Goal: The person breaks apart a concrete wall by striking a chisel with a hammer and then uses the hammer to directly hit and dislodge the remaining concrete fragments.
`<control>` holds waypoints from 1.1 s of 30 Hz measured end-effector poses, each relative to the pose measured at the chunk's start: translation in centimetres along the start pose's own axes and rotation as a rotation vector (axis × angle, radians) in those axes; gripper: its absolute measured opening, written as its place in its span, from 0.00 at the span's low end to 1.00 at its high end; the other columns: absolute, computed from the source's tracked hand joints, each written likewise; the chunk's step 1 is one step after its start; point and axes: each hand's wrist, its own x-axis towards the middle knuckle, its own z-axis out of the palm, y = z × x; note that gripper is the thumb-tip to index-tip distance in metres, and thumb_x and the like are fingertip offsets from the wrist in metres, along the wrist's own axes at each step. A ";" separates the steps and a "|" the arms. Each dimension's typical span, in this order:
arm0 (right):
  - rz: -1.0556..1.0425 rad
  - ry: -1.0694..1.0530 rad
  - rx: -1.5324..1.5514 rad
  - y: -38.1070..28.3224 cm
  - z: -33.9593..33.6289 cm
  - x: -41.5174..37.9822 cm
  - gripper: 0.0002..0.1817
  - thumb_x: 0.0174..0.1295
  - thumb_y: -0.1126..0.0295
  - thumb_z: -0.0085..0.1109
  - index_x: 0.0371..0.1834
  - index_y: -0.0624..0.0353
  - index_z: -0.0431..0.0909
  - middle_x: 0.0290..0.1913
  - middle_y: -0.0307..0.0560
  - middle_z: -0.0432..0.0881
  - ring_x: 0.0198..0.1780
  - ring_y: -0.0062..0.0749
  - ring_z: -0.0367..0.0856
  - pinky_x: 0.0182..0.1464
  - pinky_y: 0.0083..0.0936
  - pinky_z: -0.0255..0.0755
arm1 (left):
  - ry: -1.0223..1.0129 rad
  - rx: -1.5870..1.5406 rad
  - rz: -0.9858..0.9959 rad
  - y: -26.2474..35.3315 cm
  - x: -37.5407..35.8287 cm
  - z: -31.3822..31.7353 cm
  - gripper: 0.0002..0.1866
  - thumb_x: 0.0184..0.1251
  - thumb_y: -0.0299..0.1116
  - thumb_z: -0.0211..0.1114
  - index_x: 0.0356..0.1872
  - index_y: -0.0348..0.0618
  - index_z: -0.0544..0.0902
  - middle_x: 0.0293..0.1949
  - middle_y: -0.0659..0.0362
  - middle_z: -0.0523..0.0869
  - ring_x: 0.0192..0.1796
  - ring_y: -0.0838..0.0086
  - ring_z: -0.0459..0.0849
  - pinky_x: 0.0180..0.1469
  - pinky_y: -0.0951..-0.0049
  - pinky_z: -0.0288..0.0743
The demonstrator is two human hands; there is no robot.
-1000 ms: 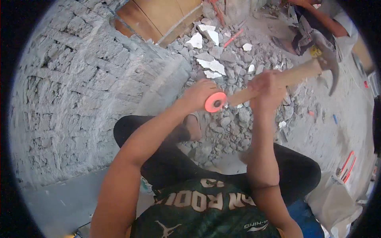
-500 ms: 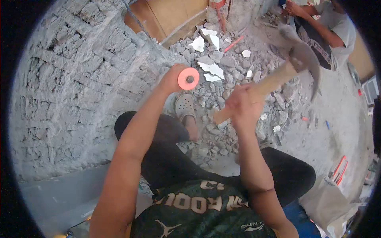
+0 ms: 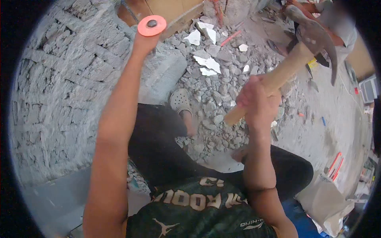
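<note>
My left hand (image 3: 145,44) is wrapped round a chisel, gripping it just below its round orange-pink hand guard (image 3: 159,28). The chisel's dark struck end shows in the middle of the guard; its tip is hidden, close to the rough grey wall (image 3: 67,91). In my right hand (image 3: 262,103) is a hammer with a thick pale wooden handle (image 3: 287,67) and a curved metal head (image 3: 317,35). The head is raised at the upper right, well apart from the chisel.
Broken rubble (image 3: 214,99) with white flakes (image 3: 207,63) covers the floor around my clog (image 3: 180,100). Another person (image 3: 337,35) is at the upper right, behind the hammer head. A pale sack (image 3: 325,198) lies at lower right, and a brown board (image 3: 170,12) stands at the top.
My left hand has moved up and left with the chisel, onto the wall side. My right hand has shifted right, and the hammer head is higher and farther right.
</note>
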 end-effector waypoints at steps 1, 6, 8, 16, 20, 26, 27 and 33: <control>0.019 -0.038 0.096 0.5 0.0 0.0 0.07 0.65 0.73 0.58 0.33 0.65 0.72 0.18 0.39 0.70 0.16 0.21 0.68 0.19 0.20 0.63 | 0.001 0.016 0.002 -0.2 0.5 0.0 0.13 0.61 0.37 0.69 0.42 0.41 0.83 0.38 0.58 0.86 0.41 0.69 0.83 0.45 0.69 0.76; 0.020 -0.082 -0.048 0.8 0.9 -0.6 0.09 0.66 0.71 0.58 0.30 0.63 0.72 0.16 0.37 0.71 0.16 0.19 0.69 0.18 0.19 0.63 | -0.135 -0.085 -0.094 -1.7 1.3 0.1 0.18 0.60 0.37 0.70 0.48 0.40 0.81 0.47 0.56 0.86 0.51 0.69 0.84 0.53 0.68 0.76; 0.014 -0.105 -0.102 1.1 1.2 -0.8 0.10 0.66 0.71 0.58 0.29 0.62 0.72 0.16 0.36 0.71 0.16 0.18 0.69 0.18 0.19 0.62 | -0.135 -0.104 -0.119 -1.6 1.3 0.0 0.18 0.60 0.37 0.71 0.48 0.40 0.81 0.47 0.56 0.86 0.50 0.69 0.84 0.53 0.68 0.76; -0.075 -0.244 -0.296 0.8 2.5 -1.9 0.19 0.74 0.57 0.47 0.30 0.60 0.71 0.17 0.36 0.70 0.18 0.17 0.67 0.21 0.18 0.60 | -0.034 -0.110 -0.006 -1.1 -1.0 -0.7 0.17 0.59 0.32 0.70 0.49 0.41 0.81 0.46 0.56 0.86 0.51 0.69 0.84 0.54 0.69 0.76; -0.070 -0.268 -0.240 -1.0 4.2 -2.6 0.23 0.75 0.51 0.40 0.32 0.61 0.70 0.20 0.38 0.70 0.20 0.19 0.68 0.22 0.19 0.61 | -0.018 -0.181 0.019 -2.0 -2.4 -0.8 0.19 0.58 0.30 0.69 0.51 0.41 0.80 0.49 0.55 0.85 0.54 0.68 0.83 0.57 0.69 0.75; -0.001 -0.292 -0.131 -3.4 6.1 -3.5 0.33 0.70 0.38 0.37 0.36 0.63 0.71 0.22 0.41 0.71 0.21 0.23 0.69 0.23 0.21 0.62 | -0.042 -0.266 -0.005 -1.8 -3.4 -1.4 0.20 0.57 0.30 0.70 0.52 0.41 0.80 0.50 0.55 0.85 0.54 0.67 0.83 0.57 0.68 0.75; -0.016 -0.251 -0.126 -4.1 6.5 -3.4 0.35 0.68 0.35 0.37 0.38 0.63 0.71 0.22 0.42 0.71 0.21 0.24 0.69 0.23 0.22 0.63 | -0.044 -0.271 -0.011 -1.8 -3.2 -1.4 0.20 0.57 0.30 0.70 0.52 0.41 0.80 0.50 0.55 0.85 0.54 0.67 0.83 0.57 0.68 0.75; -0.170 -0.590 0.113 -7.9 9.2 -1.3 0.38 0.63 0.29 0.43 0.55 0.54 0.69 0.33 0.41 0.71 0.27 0.27 0.64 0.30 0.28 0.64 | -0.179 -0.163 -0.138 -0.6 -1.6 -2.6 0.21 0.62 0.34 0.68 0.56 0.44 0.78 0.54 0.55 0.84 0.57 0.64 0.82 0.60 0.67 0.74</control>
